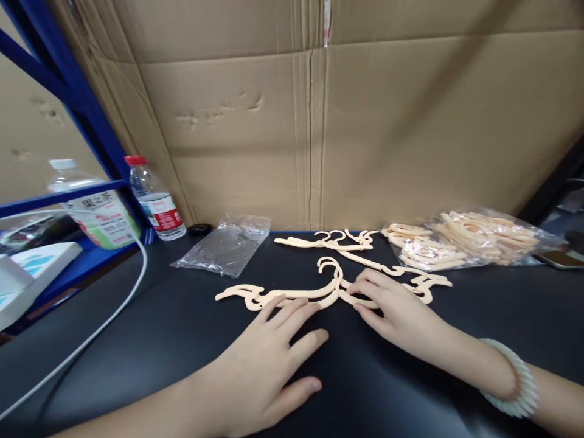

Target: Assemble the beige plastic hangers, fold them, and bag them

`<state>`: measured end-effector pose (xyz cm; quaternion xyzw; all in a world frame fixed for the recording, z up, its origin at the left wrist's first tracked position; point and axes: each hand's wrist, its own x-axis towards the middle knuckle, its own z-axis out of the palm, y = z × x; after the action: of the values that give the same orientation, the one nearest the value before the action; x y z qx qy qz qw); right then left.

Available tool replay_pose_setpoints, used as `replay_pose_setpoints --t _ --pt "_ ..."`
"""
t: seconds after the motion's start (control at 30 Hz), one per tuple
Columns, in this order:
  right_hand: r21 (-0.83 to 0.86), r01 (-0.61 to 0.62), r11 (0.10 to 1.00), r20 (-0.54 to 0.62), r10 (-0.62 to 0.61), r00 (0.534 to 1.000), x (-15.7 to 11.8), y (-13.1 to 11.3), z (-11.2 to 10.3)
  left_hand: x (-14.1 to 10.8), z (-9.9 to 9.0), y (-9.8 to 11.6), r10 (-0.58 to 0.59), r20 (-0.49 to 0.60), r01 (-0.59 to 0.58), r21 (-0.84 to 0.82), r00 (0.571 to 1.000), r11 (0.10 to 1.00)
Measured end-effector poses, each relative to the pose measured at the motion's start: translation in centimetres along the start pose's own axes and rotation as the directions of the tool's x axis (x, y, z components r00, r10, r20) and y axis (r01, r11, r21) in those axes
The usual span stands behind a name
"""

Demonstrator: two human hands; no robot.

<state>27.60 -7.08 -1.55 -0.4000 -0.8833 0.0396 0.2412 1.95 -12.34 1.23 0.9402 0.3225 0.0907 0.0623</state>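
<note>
A cream plastic folding clothes hanger lies on the black table, its arms spread left and right and its hook pointing to the back. My left hand rests its fingertips at the near edge of the left arm, fingers apart and thumb stretched out. On the other side, my right hand, with a pale bracelet at the wrist, has thumb and fingers closed around the right arm close to the centre joint. Part of that arm is hidden under the hand. Behind it lie more cream hangers.
Clear bags of folded hangers lie at back right, near a phone. A flat clear plastic bag and a red-capped bottle are at back left. A white cable crosses the left side. Cardboard stands behind.
</note>
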Motion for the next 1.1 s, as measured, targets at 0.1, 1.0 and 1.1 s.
replay_pose_setpoints --t 0.1,1.0,1.1 --pt "-0.024 -0.031 0.999 0.021 0.032 0.999 -0.1 0.3 -0.3 0.0 0.1 -0.3 -0.011 0.006 0.011 -0.028 1.000 1.000" --pt "-0.113 -0.149 0.982 0.098 0.160 0.982 0.8 3.3 -1.9 0.6 1.5 -2.8 -0.081 -0.127 0.062 -0.143 0.989 0.988" --pt "-0.101 -0.145 0.984 0.097 0.155 0.983 0.8 3.4 -1.9 0.5 1.8 -2.9 -0.083 -0.101 0.071 -0.120 0.991 0.990"
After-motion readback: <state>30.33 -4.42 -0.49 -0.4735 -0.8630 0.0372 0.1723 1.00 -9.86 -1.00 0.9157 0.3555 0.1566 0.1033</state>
